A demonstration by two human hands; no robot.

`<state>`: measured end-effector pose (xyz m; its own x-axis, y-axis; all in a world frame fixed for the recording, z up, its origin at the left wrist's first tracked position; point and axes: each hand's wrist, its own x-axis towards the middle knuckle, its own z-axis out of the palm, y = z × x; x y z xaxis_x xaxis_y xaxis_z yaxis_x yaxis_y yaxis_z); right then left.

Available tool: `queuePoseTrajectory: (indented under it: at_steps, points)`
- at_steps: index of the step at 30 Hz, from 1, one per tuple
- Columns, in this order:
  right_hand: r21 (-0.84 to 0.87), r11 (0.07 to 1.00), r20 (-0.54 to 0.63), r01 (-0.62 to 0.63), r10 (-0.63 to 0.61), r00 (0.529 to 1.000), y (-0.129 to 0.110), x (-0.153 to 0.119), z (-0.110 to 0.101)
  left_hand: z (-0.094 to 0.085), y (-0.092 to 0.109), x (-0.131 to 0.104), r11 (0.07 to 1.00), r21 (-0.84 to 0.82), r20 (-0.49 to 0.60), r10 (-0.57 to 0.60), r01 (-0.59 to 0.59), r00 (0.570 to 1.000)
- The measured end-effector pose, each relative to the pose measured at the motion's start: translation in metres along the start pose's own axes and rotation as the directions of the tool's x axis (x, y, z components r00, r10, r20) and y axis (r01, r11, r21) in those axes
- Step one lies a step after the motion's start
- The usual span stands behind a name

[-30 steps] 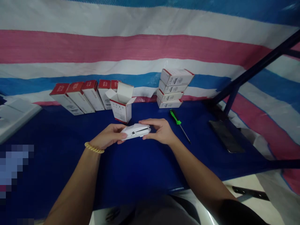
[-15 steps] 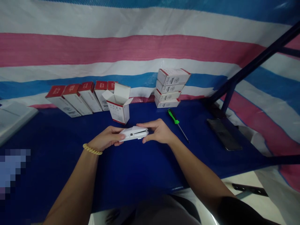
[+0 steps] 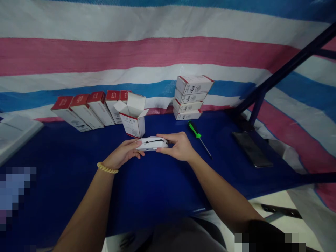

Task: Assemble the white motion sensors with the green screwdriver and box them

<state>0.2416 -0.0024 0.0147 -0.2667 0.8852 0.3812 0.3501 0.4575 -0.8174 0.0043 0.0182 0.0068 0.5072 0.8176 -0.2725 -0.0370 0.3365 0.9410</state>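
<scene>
White device (image 3: 152, 144) stretches lengthwise left to right: left hand (image 3: 124, 153) grasps one end, right hand (image 3: 181, 146) pinches the other between thumb and fingers, both equally near.

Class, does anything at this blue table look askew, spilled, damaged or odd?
The white plastic device between the left hand and right hand shows a dark slit along its side, so its shell may not be fully closed. The stacked white-and-red cardboard boxes look slightly uneven. No spill shows.
</scene>
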Motion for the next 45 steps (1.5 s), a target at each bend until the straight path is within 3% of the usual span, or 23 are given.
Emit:
queuePoseTrajectory:
  at_steps: [3,5,7,15,21,24,28,33,37,40,45]
  points:
    - [0.027,0.998,-0.055,-0.050,0.051,0.997,-0.002,0.000,0.000,0.002,-0.001,-0.001,0.947,0.266,-0.126,0.221,-0.182,0.967]
    - [0.100,0.990,-0.063,-0.095,0.102,0.993,-0.002,0.001,0.001,0.003,-0.003,-0.002,0.862,0.432,-0.139,0.353,-0.264,0.925]
    - [0.167,0.977,-0.050,-0.134,0.144,0.988,-0.001,0.001,0.001,0.004,-0.006,-0.002,0.809,0.508,-0.139,0.414,-0.294,0.900]
    - [0.324,0.929,0.005,-0.177,0.186,0.983,0.004,0.000,0.004,0.008,-0.006,-0.003,0.721,0.633,-0.185,0.495,-0.283,0.849]
    - [0.476,0.846,0.161,-0.240,0.184,0.970,0.004,0.004,-0.003,0.006,-0.005,-0.005,0.705,0.639,-0.146,0.503,-0.307,0.852]
    - [0.497,0.830,0.221,-0.253,0.161,0.962,0.007,0.004,-0.006,0.004,-0.008,-0.004,0.699,0.627,-0.150,0.540,-0.343,0.828]
    - [0.435,0.870,0.269,-0.234,0.123,0.955,0.020,0.003,-0.004,0.006,-0.009,-0.003,0.608,0.679,-0.123,0.647,-0.412,0.753]
    - [0.309,0.934,0.347,-0.181,0.067,0.935,0.031,0.000,-0.003,0.015,-0.006,0.000,0.392,0.740,0.002,0.812,-0.547,0.584]
    - [0.287,0.943,0.419,-0.167,0.033,0.907,0.027,0.002,-0.003,0.025,-0.003,-0.001,0.302,0.729,0.106,0.838,-0.615,0.536]
    - [0.262,0.951,0.402,-0.164,0.047,0.914,0.022,0.004,-0.002,0.029,-0.003,-0.002,0.321,0.733,0.072,0.839,-0.599,0.539]
    - [0.323,0.923,0.315,-0.209,0.104,0.943,0.020,0.004,0.003,0.034,-0.012,0.006,0.509,0.675,-0.171,0.812,-0.534,0.558]
